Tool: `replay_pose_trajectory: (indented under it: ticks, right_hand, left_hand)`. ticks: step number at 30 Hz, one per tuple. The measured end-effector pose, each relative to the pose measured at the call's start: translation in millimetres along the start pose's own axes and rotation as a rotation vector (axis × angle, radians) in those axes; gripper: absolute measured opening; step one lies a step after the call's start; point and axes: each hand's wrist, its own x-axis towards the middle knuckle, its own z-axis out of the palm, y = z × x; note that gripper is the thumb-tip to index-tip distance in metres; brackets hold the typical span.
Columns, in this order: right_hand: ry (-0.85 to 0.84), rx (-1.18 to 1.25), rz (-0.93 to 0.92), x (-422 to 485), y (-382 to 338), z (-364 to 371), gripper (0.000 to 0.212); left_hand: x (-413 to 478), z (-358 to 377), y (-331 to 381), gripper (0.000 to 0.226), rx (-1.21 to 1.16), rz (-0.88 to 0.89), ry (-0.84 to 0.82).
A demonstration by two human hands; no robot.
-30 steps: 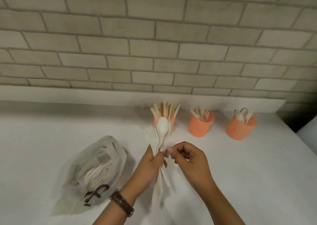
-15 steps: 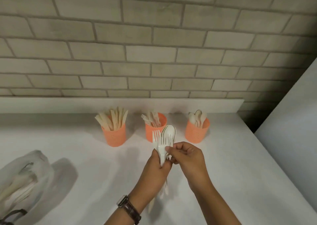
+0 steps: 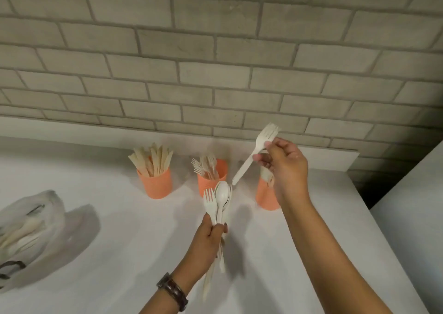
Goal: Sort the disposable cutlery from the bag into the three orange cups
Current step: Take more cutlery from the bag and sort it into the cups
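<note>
- Orange cups, three in a row at twelve o'clock on the white counter: the left cup bristles with knives and the middle cup holds forks. The right cup sits toward one o'clock, its contents mostly hidden behind the right hand.
- That right hand is up above the right cup, its grip a thumb-and-fingertip pinch on a single pale fork. The tines point to one o'clock and the handle tip slants down toward seven, over the gap between the middle and right cups.
- The left hand, watch on the wrist, has its grip clamped round a bundle of forks and spoons. The heads are up at twelve and the handles trail out below the fist, just in front of the middle cup.
- Over at nine o'clock, the translucent plastic bag lies on the counter, and there's plenty of pale cutlery showing through it.
- So where are we? Well into it, I'd say, but nowhere near home.
- All three cups are stocked, at least as far as the hand lets us see.
- Left to do: the fork in the air looks bound for the middle cup, the bundle needs splitting piece by piece, and the bag is far from emptied.
</note>
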Motion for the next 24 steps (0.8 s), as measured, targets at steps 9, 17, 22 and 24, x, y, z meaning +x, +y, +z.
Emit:
replay_pose_trajectory:
  ticks: [9, 17, 22, 24]
  right_hand:
    - [-0.117, -0.480, -0.146, 81.3, 85.6, 47.2, 0.031]
    - [-0.114, -0.570, -0.273, 28.4, 91.1, 49.7, 0.021]
    - [-0.425, -0.696, -0.170, -62.3, 86.4, 55.0, 0.014]
    - [-0.405, -0.808, -0.146, -71.5, 90.2, 55.8, 0.020]
  left_hand:
    - [-1.2, -48.3, 6.7, 0.011, -0.150, -0.016, 0.094]
    - [-0.8, -68.2, -0.6, 0.014, -0.071, 0.047, 0.134]
    - [8.1, -60.1, -0.9, 0.016, 0.039, 0.160, 0.097]
    - [10.8, -54.7, 0.0, 0.023, 0.091, 0.201, 0.065]
